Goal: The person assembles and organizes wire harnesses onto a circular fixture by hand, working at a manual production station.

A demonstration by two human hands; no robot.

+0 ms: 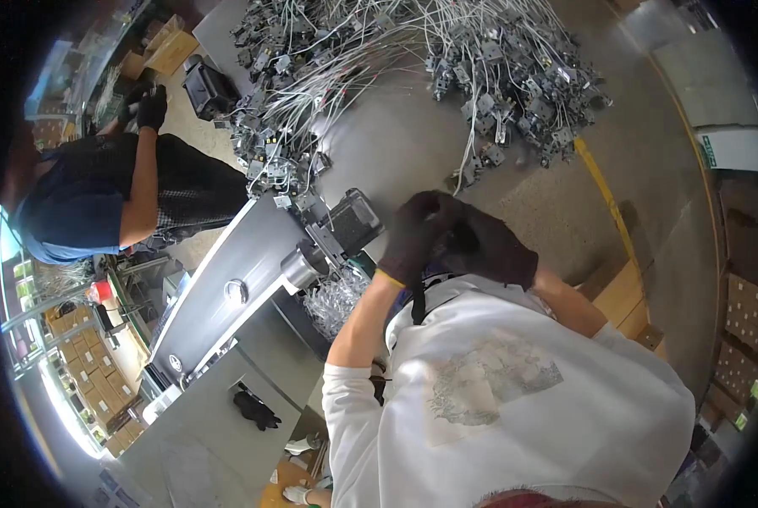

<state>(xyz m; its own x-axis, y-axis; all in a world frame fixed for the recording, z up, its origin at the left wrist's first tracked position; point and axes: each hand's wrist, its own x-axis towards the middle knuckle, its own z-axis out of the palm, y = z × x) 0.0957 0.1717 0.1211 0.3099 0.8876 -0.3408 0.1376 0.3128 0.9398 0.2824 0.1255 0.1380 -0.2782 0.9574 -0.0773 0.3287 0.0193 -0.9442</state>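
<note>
Both my hands wear dark knit gloves and meet close in front of my white top. My left hand (411,237) has its fingers curled in against the other. My right hand (499,247) is bent inward, its fingers closed and partly covered. Whatever sits between them is too dark and hidden to make out. Just beyond, small grey box-shaped electrical parts (514,80) with white wires (345,76) lie heaped on a grey metal table (387,140). One wired part hangs near the table edge closest to my hands.
A conveyor belt (218,292) with a black motor (355,222) runs off to my left. Beneath it is a heap of clear plastic (336,305). Across the belt stands a co-worker (91,195) in dark gloves. A black glove (256,410) lies on a grey surface; cartons (624,300) stand right.
</note>
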